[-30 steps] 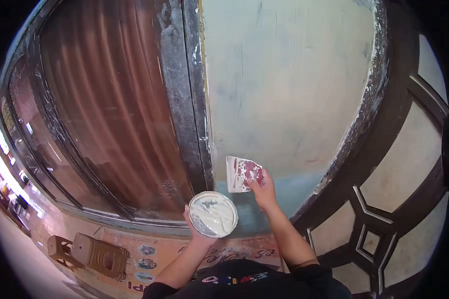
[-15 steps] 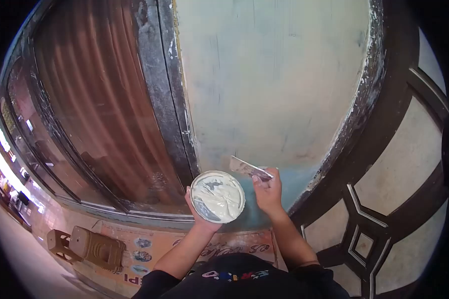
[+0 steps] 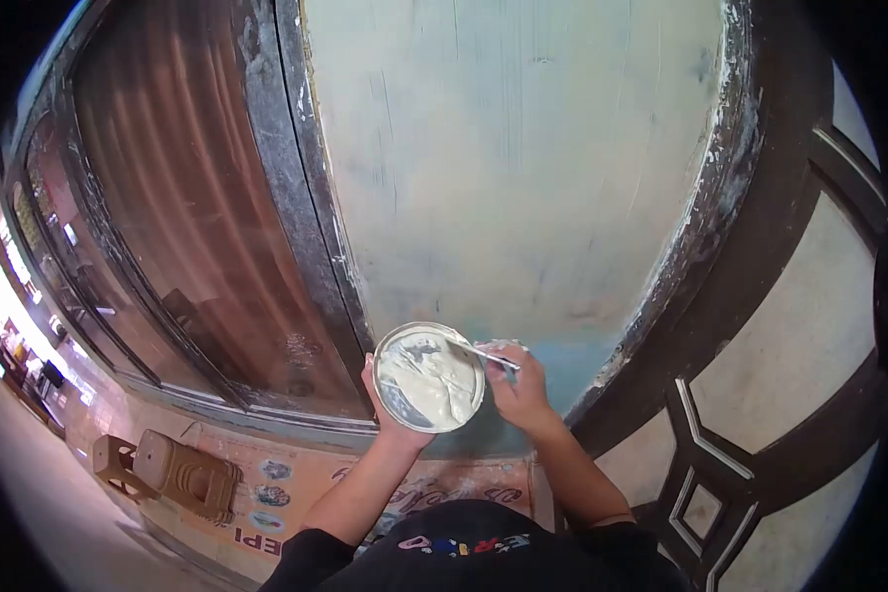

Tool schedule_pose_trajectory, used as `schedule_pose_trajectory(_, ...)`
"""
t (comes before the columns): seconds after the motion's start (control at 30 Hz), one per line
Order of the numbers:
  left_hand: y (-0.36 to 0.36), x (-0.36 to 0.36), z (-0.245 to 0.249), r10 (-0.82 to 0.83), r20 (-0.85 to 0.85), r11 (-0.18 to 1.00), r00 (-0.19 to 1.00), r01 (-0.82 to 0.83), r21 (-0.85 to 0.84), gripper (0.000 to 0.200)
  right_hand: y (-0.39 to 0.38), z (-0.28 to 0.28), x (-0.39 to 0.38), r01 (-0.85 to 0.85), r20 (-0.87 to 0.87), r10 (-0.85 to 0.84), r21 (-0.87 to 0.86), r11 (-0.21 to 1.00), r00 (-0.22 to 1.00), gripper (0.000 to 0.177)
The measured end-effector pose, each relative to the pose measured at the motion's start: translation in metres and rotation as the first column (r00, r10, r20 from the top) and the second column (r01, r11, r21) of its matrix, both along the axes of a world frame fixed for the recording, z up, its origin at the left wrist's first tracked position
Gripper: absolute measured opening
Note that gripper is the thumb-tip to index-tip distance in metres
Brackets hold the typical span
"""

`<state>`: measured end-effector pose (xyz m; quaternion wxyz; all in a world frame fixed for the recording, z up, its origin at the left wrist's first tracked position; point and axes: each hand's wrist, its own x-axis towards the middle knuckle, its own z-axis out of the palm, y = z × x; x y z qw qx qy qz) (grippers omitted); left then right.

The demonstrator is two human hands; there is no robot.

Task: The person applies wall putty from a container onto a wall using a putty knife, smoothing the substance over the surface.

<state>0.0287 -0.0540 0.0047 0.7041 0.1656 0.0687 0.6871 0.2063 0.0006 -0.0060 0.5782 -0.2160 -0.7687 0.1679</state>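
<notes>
Brown plastic stools (image 3: pixel 173 474) on floor, lower left. Left hand (image 3: pixel 383 407) cups round putty pan (image 3: pixel 429 380) from below, in front of patched wall (image 3: pixel 523 178). Right hand (image 3: pixel 520 393) closed on putty knife (image 3: pixel 476 351), blade over pan's right rim.

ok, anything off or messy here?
Nothing spilled: the left hand holds the pan, and the putty knife in the right hand dips into it. Messy bits: white smears on the dark frame left of the wall and on the curved frame right; the blue strip below is uncoated.
</notes>
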Motion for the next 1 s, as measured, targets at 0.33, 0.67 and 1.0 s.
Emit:
schedule_pose_trajectory(0.33,0.002,0.044,-0.002,0.003,0.057,1.0,0.998,-0.004,0.02,0.073,0.017,-0.001,0.041,0.013,-0.032,-0.012,0.027,1.0,0.999,0.023)
schedule_pose_trajectory(0.67,-0.013,0.049,0.013,0.058,0.089,0.998,0.994,-0.061,0.034,0.078,0.036,-0.003,0.091,0.254,0.084,-0.241,-0.248,0.935,0.967,0.022)
schedule_pose_trajectory(1.0,0.002,0.053,0.003,-0.087,0.123,0.995,0.989,0.081,0.055,0.075,0.006,0.008,0.064,-0.044,-0.235,-0.043,-0.351,0.936,0.971,0.022)
